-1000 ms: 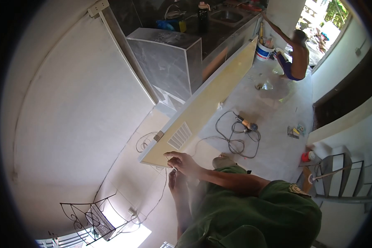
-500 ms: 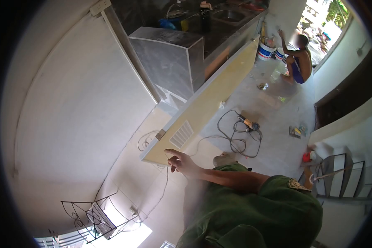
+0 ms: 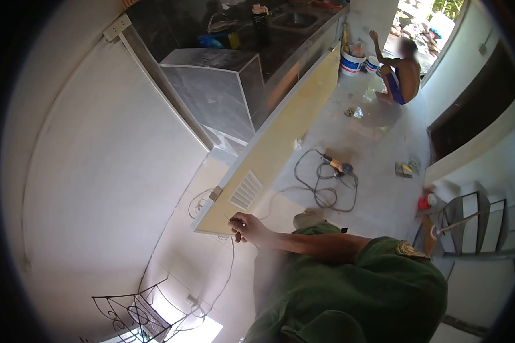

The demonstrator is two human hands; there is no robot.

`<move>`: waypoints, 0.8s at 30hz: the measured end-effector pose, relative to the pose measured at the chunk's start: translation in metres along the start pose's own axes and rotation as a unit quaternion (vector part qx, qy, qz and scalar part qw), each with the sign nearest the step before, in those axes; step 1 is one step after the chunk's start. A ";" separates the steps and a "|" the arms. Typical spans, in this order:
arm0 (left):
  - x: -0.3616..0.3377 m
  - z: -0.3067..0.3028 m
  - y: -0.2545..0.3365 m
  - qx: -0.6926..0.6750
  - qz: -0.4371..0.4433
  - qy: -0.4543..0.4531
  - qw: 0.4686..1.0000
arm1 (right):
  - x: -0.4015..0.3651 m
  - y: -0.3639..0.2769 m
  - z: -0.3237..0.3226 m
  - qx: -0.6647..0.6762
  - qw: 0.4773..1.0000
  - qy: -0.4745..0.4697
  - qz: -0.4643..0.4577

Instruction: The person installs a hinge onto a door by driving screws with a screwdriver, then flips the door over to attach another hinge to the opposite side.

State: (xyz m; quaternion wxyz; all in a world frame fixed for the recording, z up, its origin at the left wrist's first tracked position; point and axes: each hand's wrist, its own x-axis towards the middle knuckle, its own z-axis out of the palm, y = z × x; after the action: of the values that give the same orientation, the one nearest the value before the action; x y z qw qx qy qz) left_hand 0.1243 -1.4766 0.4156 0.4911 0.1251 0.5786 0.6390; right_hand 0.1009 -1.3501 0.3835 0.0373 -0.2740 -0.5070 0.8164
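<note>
My right hand (image 3: 248, 230) reaches leftward in front of my green shirt, its fingers curled together in a pinch. A thin stick-like piece (image 3: 227, 218) pokes out from the fingertips; its kind is too small to make out. The hand overlaps the near end of a long cream door panel (image 3: 286, 134), which stands on its long edge. Close by on that panel are a white louvred vent (image 3: 245, 190) and a metal hinge (image 3: 216, 193). My left hand is out of view.
An angle grinder (image 3: 339, 164) lies on the floor with its coiled cord (image 3: 326, 200). A person (image 3: 403, 74) squats by the doorway near paint buckets (image 3: 352, 62). A dark counter (image 3: 269, 46) runs behind the panel. Stairs (image 3: 469, 220) stand right, a scrolled metal rack (image 3: 149, 311) lower left.
My right hand's extended finger has curled in, closing the fingers into a pinch. The view has shifted slightly, so the room appears farther left and up.
</note>
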 end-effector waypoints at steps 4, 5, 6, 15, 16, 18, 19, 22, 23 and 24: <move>0.001 0.000 0.001 0.002 0.002 0.000 1.000 | -0.001 0.001 -0.001 0.002 1.000 -0.002 0.015; 0.002 0.000 0.001 0.001 0.002 0.001 1.000 | -0.001 0.002 -0.001 0.002 1.000 -0.002 0.013; 0.001 -0.001 0.001 0.002 0.002 0.002 1.000 | -0.001 0.004 0.000 0.001 1.000 -0.002 0.011; 0.003 -0.003 0.002 0.005 0.001 0.000 1.000 | 0.000 0.008 0.003 0.008 1.000 0.005 0.012; 0.002 -0.003 0.001 0.005 0.001 0.000 1.000 | 0.001 0.008 0.003 0.008 1.000 0.004 0.005; 0.003 -0.004 0.002 0.007 0.002 0.000 1.000 | 0.000 0.007 0.004 0.005 1.000 0.006 0.003; 0.004 -0.004 0.003 0.007 0.002 0.001 1.000 | 0.000 0.006 0.004 0.003 1.000 0.007 0.002; 0.003 -0.004 0.003 0.009 0.003 0.000 1.000 | 0.002 0.007 0.002 0.009 1.000 -0.003 0.023; 0.003 -0.004 0.003 0.009 0.003 0.000 1.000 | 0.002 0.007 0.002 0.009 1.000 -0.002 0.023; 0.003 -0.005 0.003 0.010 0.001 0.000 1.000 | 0.002 0.008 0.002 0.009 1.000 0.000 0.022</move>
State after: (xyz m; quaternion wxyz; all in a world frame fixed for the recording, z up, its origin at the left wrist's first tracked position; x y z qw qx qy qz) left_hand 0.1176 -1.4771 0.4158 0.4890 0.1303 0.5847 0.6340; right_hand 0.1003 -1.3548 0.3769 0.0214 -0.2847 -0.4929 0.8219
